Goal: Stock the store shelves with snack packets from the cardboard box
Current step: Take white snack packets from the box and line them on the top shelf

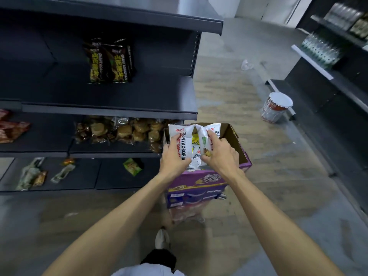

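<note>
A purple cardboard box (207, 180) stands open on the floor at the shelf unit's right end. White snack packets (180, 130) stick up out of it. My left hand (174, 156) grips one white packet at the box's left side. My right hand (221, 154) grips another white packet (214, 129) just to its right. On the upper shelf (111, 111) stand two black snack packets (109, 60) upright.
Below it, a shelf holds clear bags of brown biscuits (123, 130) and red packets (12, 130) at the left. The lowest shelf has a few scattered packets, one green (132, 166). A white and red bucket (275, 107) sits on the aisle floor. More dark shelving (326, 62) lines the right.
</note>
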Demonstrator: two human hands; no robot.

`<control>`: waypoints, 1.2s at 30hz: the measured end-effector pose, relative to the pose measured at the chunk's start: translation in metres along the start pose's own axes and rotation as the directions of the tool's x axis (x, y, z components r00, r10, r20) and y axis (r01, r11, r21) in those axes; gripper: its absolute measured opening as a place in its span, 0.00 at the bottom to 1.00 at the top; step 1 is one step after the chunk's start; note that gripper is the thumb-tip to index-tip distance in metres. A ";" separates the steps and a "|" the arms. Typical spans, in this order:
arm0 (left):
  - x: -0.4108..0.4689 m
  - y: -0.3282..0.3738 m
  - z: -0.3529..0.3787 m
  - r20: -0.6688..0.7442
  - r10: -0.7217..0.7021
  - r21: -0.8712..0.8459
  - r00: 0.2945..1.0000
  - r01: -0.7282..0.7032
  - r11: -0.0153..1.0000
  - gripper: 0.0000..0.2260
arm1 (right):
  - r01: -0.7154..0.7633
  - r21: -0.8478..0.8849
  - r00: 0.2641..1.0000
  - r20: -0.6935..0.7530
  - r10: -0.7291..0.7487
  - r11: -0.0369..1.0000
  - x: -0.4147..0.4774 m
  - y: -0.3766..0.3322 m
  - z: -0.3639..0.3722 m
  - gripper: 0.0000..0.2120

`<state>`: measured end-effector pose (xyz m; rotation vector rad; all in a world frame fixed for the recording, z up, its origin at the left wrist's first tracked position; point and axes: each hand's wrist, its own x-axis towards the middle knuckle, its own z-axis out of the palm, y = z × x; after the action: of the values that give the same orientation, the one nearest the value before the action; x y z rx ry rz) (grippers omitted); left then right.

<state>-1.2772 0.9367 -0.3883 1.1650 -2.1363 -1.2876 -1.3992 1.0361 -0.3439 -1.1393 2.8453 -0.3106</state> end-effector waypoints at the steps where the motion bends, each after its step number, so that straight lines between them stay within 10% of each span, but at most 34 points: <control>1: -0.010 0.000 -0.005 -0.002 0.008 0.012 1.000 -0.008 1.000 0.40 | 0.004 0.010 1.000 -0.013 -0.003 1.000 -0.011 -0.002 -0.002 0.37; 22: -0.041 -0.032 -0.255 -0.175 0.180 0.120 0.968 -0.161 0.980 0.38 | 0.201 0.113 0.966 -0.189 -0.178 0.973 -0.044 -0.231 -0.043 0.37; 36: 0.073 0.098 -0.433 -0.355 0.500 0.257 0.790 -0.431 0.865 0.36 | 0.231 0.107 0.854 -0.498 -0.149 0.967 0.054 -0.369 -0.208 0.38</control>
<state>-1.0714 0.6674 -0.0917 0.7897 -2.0473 -0.5903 -1.2157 0.7720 -0.0622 -1.4930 3.0270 -0.9556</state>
